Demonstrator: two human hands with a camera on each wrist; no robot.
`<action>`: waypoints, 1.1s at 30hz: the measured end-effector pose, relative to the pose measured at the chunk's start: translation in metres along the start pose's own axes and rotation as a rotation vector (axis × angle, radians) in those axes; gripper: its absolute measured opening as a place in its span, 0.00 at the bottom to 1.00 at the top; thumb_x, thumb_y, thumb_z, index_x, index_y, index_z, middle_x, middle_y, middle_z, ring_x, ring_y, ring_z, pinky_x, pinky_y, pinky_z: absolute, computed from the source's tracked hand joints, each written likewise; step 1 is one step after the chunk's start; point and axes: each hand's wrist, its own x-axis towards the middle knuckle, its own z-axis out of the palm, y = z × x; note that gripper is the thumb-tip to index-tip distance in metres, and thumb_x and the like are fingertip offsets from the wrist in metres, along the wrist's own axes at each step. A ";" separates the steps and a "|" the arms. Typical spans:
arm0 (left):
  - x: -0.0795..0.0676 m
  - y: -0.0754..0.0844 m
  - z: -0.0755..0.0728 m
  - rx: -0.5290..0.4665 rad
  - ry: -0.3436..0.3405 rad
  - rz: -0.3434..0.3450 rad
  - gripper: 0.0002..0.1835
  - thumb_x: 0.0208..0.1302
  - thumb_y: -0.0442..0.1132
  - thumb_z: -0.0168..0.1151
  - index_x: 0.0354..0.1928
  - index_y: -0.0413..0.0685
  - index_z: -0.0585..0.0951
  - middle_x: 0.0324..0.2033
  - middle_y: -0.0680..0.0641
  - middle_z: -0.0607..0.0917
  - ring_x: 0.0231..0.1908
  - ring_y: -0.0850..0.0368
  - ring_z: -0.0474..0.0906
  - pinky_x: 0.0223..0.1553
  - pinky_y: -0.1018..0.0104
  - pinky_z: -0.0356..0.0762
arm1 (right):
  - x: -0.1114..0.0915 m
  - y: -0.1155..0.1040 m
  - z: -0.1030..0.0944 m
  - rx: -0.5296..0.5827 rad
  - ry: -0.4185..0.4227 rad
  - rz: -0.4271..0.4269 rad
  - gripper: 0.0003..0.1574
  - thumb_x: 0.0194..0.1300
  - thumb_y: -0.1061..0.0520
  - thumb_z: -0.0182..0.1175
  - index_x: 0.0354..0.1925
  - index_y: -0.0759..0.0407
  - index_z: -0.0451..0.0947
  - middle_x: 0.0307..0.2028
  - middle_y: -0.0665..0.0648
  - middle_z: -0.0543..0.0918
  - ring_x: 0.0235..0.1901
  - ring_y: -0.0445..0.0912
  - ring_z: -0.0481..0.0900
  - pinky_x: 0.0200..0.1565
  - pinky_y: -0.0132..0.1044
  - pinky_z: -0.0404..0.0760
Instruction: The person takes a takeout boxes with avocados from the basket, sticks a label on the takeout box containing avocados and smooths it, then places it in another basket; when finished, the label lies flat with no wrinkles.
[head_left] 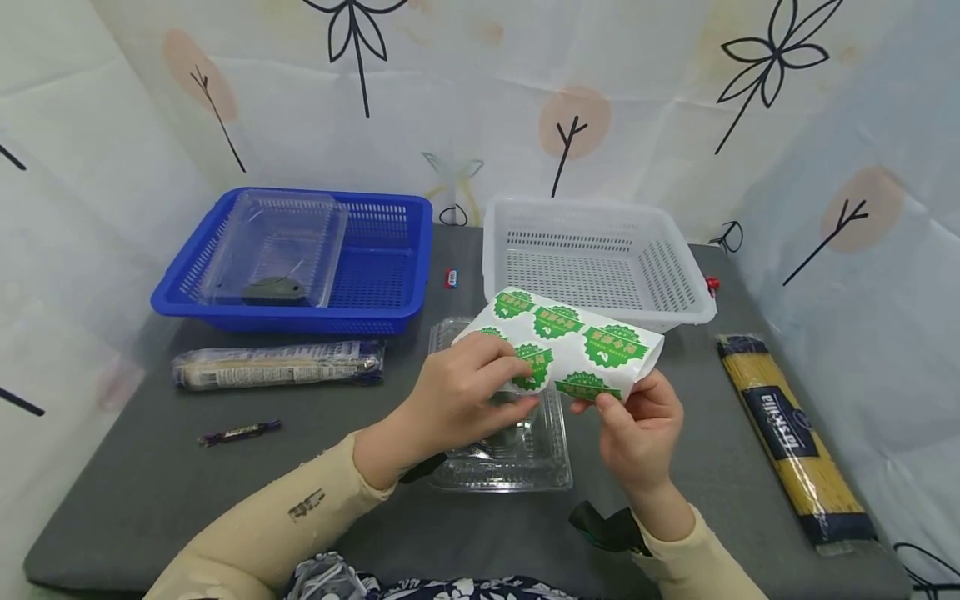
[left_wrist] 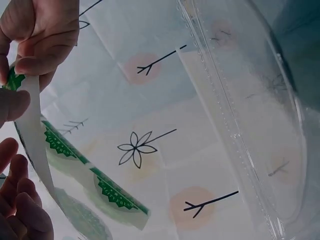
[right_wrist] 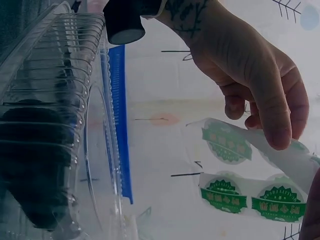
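Observation:
Both hands hold a white sheet of round green stickers (head_left: 555, 321) up in front of the body, its far end bowed. My left hand (head_left: 468, 392) has thumb and index finger at the near edge, pinching it beside one green sticker. At the lower right corner, my right hand (head_left: 641, 433) pinches the sheet between thumb and fingers. Under them on the table lies a clear plastic container (head_left: 517, 471), partly hidden by the sheet and left hand. In the right wrist view, a dark shape (right_wrist: 37, 160) shows through the container's ribbed wall.
At the back left a blue basket (head_left: 420, 258) holds a clear container (head_left: 288, 229) over a dark oblong thing (head_left: 273, 290). A white basket (head_left: 690, 313) stands back right. Around lie a noodle packet (head_left: 277, 365), a wrapped stick (head_left: 240, 433), a small red-blue packet (head_left: 451, 277) and a spaghetti pack (head_left: 795, 442).

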 end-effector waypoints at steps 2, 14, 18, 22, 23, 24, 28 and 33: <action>0.000 0.000 0.000 0.000 0.006 0.003 0.08 0.44 0.42 0.67 0.25 0.50 0.78 0.25 0.53 0.76 0.26 0.62 0.71 0.25 0.73 0.72 | 0.000 0.001 0.000 -0.010 -0.011 0.001 0.16 0.52 0.76 0.53 0.42 0.80 0.68 0.38 0.65 0.76 0.31 0.51 0.77 0.28 0.36 0.79; 0.000 -0.002 -0.005 -0.085 0.145 0.056 0.05 0.48 0.34 0.57 0.19 0.49 0.77 0.19 0.54 0.77 0.21 0.62 0.72 0.24 0.74 0.71 | -0.002 -0.001 -0.002 0.007 -0.003 0.003 0.14 0.52 0.76 0.52 0.41 0.80 0.68 0.37 0.66 0.75 0.31 0.51 0.77 0.28 0.35 0.79; 0.003 -0.004 -0.009 -0.132 0.230 0.069 0.05 0.48 0.33 0.57 0.19 0.47 0.78 0.18 0.53 0.78 0.20 0.62 0.72 0.24 0.73 0.72 | -0.003 -0.003 -0.004 0.057 0.030 0.002 0.10 0.52 0.78 0.50 0.37 0.79 0.68 0.36 0.67 0.75 0.30 0.53 0.77 0.28 0.36 0.79; 0.005 -0.006 -0.016 -0.166 0.317 0.095 0.04 0.47 0.32 0.58 0.18 0.44 0.78 0.18 0.52 0.78 0.19 0.61 0.72 0.23 0.72 0.71 | -0.006 -0.008 -0.010 0.095 0.088 0.018 0.11 0.52 0.80 0.47 0.38 0.80 0.67 0.37 0.68 0.74 0.30 0.54 0.77 0.27 0.37 0.79; 0.006 -0.007 -0.018 -0.174 0.337 0.108 0.04 0.47 0.32 0.58 0.18 0.44 0.78 0.18 0.52 0.78 0.19 0.60 0.71 0.22 0.72 0.71 | -0.007 -0.010 -0.012 0.098 0.109 0.026 0.12 0.52 0.80 0.46 0.38 0.81 0.67 0.38 0.69 0.74 0.30 0.54 0.77 0.27 0.38 0.79; 0.006 -0.008 -0.020 -0.180 0.355 0.123 0.04 0.47 0.31 0.58 0.18 0.43 0.78 0.17 0.52 0.78 0.18 0.60 0.71 0.21 0.72 0.70 | -0.008 -0.013 -0.015 0.100 0.132 0.036 0.13 0.53 0.81 0.44 0.39 0.81 0.66 0.38 0.69 0.74 0.31 0.55 0.78 0.27 0.38 0.79; 0.005 -0.012 -0.027 -0.193 0.398 0.196 0.05 0.46 0.29 0.57 0.17 0.42 0.77 0.16 0.51 0.77 0.17 0.59 0.69 0.20 0.73 0.68 | -0.014 -0.026 -0.034 0.083 0.233 0.092 0.16 0.55 0.81 0.39 0.43 0.82 0.64 0.41 0.71 0.73 0.31 0.55 0.78 0.26 0.37 0.79; -0.003 -0.021 -0.032 -0.165 0.384 0.245 0.05 0.45 0.29 0.57 0.17 0.42 0.78 0.15 0.50 0.77 0.16 0.59 0.69 0.19 0.73 0.68 | -0.023 -0.042 -0.064 0.018 0.401 0.203 0.16 0.59 0.78 0.36 0.44 0.77 0.65 0.42 0.68 0.73 0.30 0.53 0.79 0.25 0.34 0.79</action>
